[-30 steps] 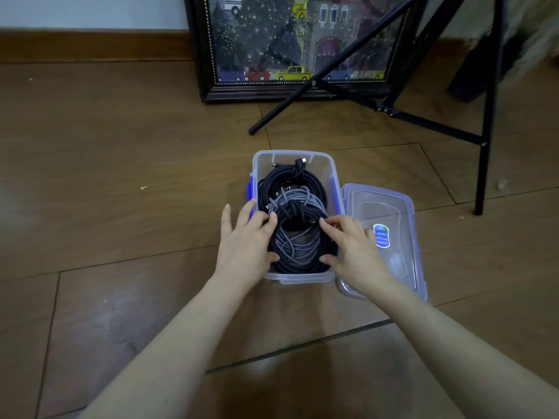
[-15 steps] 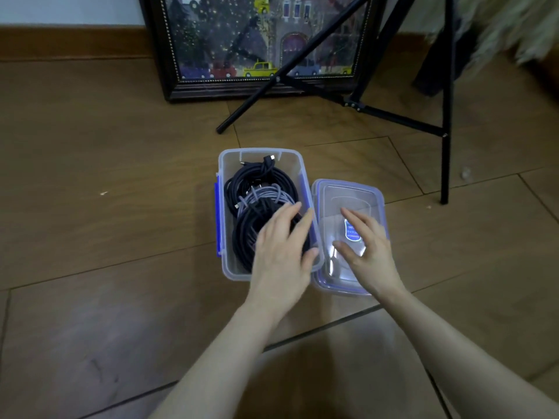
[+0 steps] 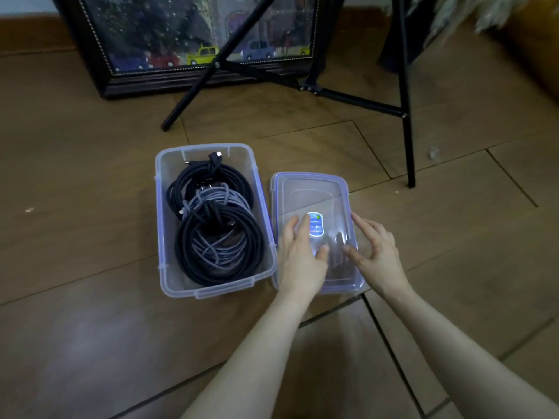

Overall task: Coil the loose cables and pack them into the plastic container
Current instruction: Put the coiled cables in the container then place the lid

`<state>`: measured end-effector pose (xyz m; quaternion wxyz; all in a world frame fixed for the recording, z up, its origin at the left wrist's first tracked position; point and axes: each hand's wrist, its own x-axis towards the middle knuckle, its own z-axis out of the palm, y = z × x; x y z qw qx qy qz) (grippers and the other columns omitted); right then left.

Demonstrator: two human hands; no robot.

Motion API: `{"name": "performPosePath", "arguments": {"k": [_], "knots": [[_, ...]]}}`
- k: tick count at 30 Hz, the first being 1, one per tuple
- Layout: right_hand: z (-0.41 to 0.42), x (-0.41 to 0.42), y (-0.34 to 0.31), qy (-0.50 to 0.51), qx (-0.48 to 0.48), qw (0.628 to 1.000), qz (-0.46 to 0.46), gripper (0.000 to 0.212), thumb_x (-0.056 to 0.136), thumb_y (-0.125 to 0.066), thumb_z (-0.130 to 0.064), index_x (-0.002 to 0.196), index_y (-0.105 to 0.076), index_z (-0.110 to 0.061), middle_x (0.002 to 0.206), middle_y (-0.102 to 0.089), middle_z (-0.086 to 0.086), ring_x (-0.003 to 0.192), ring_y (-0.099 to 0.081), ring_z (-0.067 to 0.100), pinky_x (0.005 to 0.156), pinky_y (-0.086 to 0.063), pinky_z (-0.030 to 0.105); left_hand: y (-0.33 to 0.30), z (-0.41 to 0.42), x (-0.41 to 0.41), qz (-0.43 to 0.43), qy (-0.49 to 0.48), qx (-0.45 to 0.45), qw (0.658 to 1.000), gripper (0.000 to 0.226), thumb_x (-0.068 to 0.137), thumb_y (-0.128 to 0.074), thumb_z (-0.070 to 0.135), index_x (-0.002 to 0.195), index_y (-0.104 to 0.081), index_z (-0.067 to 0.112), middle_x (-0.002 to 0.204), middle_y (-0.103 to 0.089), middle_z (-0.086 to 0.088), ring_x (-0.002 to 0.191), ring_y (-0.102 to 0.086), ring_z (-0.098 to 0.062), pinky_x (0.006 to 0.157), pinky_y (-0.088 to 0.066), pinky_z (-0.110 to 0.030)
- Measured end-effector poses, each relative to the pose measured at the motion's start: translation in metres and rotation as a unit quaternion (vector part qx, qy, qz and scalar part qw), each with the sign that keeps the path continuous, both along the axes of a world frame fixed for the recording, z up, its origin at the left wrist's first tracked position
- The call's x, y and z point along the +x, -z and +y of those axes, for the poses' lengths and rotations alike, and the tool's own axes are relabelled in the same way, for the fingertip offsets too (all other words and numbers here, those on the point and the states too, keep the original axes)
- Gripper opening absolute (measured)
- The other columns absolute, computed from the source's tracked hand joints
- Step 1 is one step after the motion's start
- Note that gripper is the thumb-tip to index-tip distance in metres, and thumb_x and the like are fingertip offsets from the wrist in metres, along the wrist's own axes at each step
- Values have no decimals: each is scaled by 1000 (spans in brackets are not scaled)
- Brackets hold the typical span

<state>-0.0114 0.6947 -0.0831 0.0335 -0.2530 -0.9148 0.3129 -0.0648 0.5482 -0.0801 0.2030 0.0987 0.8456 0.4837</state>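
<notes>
Both hands left the cables (image 3: 216, 225), now coiled inside the plastic container (image 3: 165, 237). Left hand (image 3: 302, 255) and right hand (image 3: 376, 252) rest flat, fingers loose, on the lid (image 3: 311, 192) just right. Springy coils might stop the lid closing.

A room in a home: a wood-look plank floor (image 3: 90, 146), a brown skirting board (image 3: 27, 34) at 11 o'clock, a dark-framed street-scene picture (image 3: 193, 40) propped at 12, and black tripod legs (image 3: 405, 116) at 1.
</notes>
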Motion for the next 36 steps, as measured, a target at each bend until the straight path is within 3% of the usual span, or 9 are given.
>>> {"name": "performPosePath", "arguments": {"k": [5,10,14,19,25,33,36], "knots": [[11,5,17,3,-1,999,-47,64,89,-70,-21,146,-43,-27,143,-46,2,126,-39,29,108,-32,48,8,-1,-5,-6,-14,-10,1000,69,95,-61,13,155,-27,15,161,-17,0,148,-21,-16,116,-14,-21],[20,7,30,-1,-22,996,-91,69,90,-68,-23,150,-35,-28,152,-39,1,132,-34,29,113,-26,40,15,5,-2,0,-54,-59,997,68,97,-56,14,156,-23,19,164,-11,4,150,-17,-14,115,-16,-22],[22,6,33,2,-63,994,-91,72,90,-68,-22,151,-31,-29,157,-34,3,143,-24,26,118,-20,40,18,7,-9,-50,-49,-54,996,69,99,-53,12,157,-18,14,166,-6,2,151,-15,-16,114,-14,-22],[22,2,36,4,-68,993,-97,73,90,-68,-22,152,-30,-23,153,-38,8,141,-26,26,117,-21,36,25,7,-16,-84,-41,-62,994,76,98,-55,13,158,-10,14,167,7,2,152,-11,-17,114,-12,-23],[10,0,37,-1,-78,992,-94,73,87,-72,-26,150,-34,-28,154,-37,7,142,-25,24,117,-21,42,30,11,-7,-117,-63,-133,982,92,96,-58,24,157,10,26,167,10,0,152,-9,-23,114,-24,-37],[3,3,31,78,-176,981,-40,65,86,-74,-16,144,-47,-24,153,-30,9,143,-27,20,117,-25,32,26,12,-3,-134,-69,-65,986,92,90,-61,21,159,-1,30,167,4,5,152,-10,-18,115,-14,-33],[2,6,27,96,-204,974,-13,60,87,-73,-14,141,-51,-24,151,-27,5,138,-31,11,104,-26,15,19,14,-3,-134,-67,-37,988,91,90,-62,23,158,-3,32,166,2,6,151,-12,-20,118,-13,-37]]}}
